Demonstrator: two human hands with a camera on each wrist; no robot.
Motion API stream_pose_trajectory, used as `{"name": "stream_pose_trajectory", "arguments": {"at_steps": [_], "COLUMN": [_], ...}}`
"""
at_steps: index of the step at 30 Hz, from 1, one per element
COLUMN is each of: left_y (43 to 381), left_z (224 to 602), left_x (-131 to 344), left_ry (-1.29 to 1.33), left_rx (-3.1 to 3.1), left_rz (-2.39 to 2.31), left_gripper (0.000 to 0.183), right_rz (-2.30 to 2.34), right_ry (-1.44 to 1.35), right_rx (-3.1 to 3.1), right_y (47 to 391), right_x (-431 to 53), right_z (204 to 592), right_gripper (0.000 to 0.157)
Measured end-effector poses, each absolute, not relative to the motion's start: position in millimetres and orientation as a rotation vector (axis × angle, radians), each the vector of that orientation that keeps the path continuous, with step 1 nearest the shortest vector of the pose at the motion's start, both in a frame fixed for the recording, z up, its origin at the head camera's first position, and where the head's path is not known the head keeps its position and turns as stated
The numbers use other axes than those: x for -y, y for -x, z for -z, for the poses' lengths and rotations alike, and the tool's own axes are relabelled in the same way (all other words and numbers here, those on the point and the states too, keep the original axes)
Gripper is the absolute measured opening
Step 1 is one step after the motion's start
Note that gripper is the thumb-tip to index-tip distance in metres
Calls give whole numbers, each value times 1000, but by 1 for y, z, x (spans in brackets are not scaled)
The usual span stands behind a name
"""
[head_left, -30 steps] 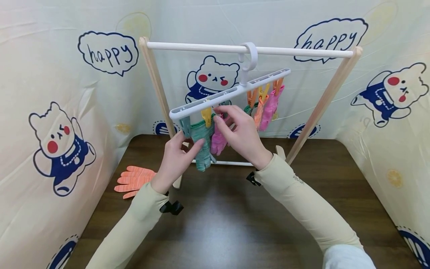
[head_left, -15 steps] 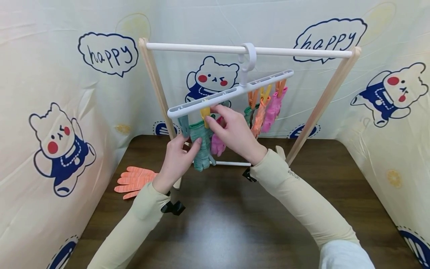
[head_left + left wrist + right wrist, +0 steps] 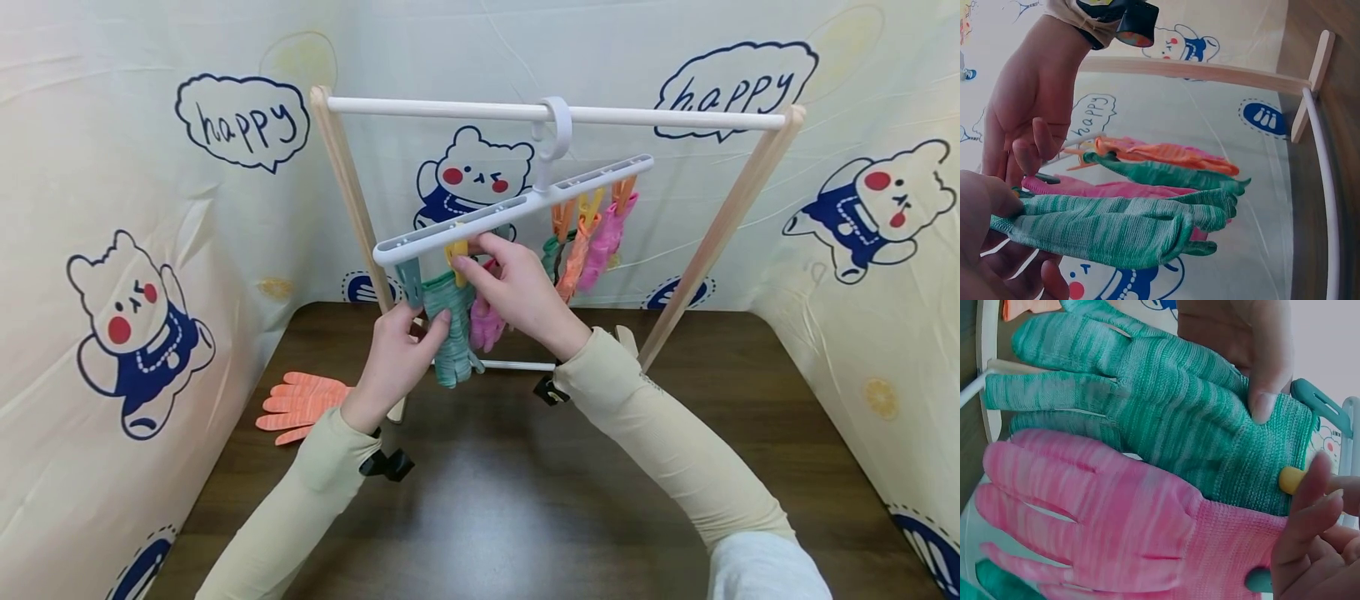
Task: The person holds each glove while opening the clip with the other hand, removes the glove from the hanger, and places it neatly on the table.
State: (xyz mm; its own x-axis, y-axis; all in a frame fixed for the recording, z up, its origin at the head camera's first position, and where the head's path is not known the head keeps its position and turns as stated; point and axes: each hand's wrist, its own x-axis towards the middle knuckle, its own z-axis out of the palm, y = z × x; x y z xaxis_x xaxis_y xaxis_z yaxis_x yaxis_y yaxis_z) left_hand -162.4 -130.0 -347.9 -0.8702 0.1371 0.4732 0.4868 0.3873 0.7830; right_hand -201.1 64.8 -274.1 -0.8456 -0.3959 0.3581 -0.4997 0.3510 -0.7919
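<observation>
In the head view, a green striped glove [image 3: 453,346] hangs below the left half of a white hanger [image 3: 465,231]. My left hand [image 3: 396,350] pinches it near the cuff, thumb on the near face. My right hand [image 3: 528,296] pinches a yellow clothespin [image 3: 455,254] at the cuff's edge; the right wrist view shows that clothespin's tip [image 3: 1290,479] over the knit. A teal clothespin [image 3: 410,282] sits at the cuff's other corner. Just behind hangs a pink glove [image 3: 1122,512], with another teal clothespin [image 3: 1258,579] on its cuff, partly hidden by my right fingers.
The hanger hooks over the white rod [image 3: 450,107] of a wooden rack [image 3: 686,242]. Orange, green and pink gloves hang from its right half on orange and yellow clothespins. An orange glove [image 3: 303,406] lies on the dark table [image 3: 487,500] at left.
My right hand has shifted left onto the yellow clothespin. The hanger has swung slightly, its left end a little further left. My left hand stays nearly still at the green glove.
</observation>
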Motion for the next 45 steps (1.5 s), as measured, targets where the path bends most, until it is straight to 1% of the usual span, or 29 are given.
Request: {"name": "stream_pose_trajectory", "arguments": {"at_steps": [9,23,28,34,41,45], "left_y": [163,164,165,167,167,165], "left_z": [349,350,351,356,366,370], "left_x": [131,132,133,137,142,146], "left_ry": [543,528,526,515,515,515], "left_rx": [2308,2320,2324,2331,2337,2357], "left_rz": [1468,1460,1436,1382,1285,1278], "left_gripper": [33,34,32,31,18,17], "right_rz": [-1919,-2206,-2226,-2198,-2175,-2163], "right_ry": [-864,-602,-552,-556,-565,-573], "right_rx": [2364,2229,2206,2223,2243,2248], "right_y": [204,205,205,205,206,206], "right_x": [-60,-57,-57,-59,-61,-61], "right_z": [277,275,275,275,276,276], "right_gripper": [35,30,30,29,29,29]}}
